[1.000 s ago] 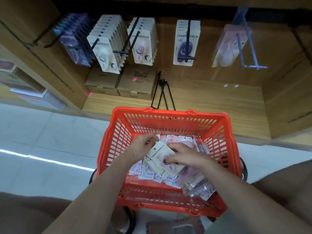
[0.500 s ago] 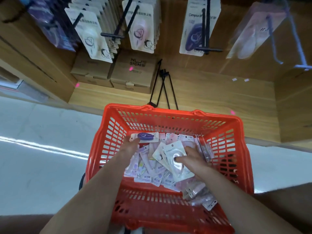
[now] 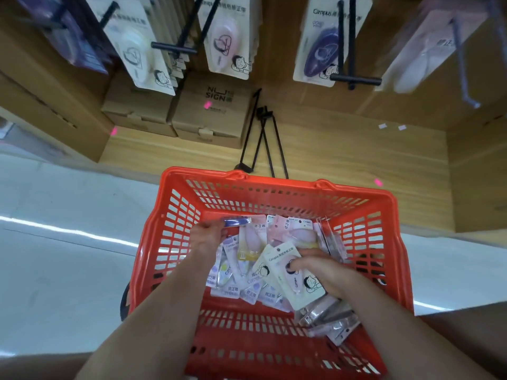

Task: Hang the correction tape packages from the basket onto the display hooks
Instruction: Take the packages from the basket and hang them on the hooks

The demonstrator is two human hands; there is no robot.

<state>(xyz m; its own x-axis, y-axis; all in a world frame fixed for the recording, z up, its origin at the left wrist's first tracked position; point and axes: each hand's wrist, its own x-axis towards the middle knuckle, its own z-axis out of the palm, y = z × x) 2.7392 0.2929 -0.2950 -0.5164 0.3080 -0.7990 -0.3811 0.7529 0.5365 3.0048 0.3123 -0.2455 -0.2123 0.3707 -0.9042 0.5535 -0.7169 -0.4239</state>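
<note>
Head view: left hand (image 3: 207, 235) pinches purple package (image 3: 236, 222); right hand (image 3: 319, 271) grips white package (image 3: 288, 270) inside basket (image 3: 274, 198).

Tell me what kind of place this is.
Most likely a stationery shop aisle being restocked. Carded correction tape packages hang in rows on black display hooks, an orange shopping basket full of more packages sits in front, and cardboard stock boxes rest on the wooden shelf.
</note>
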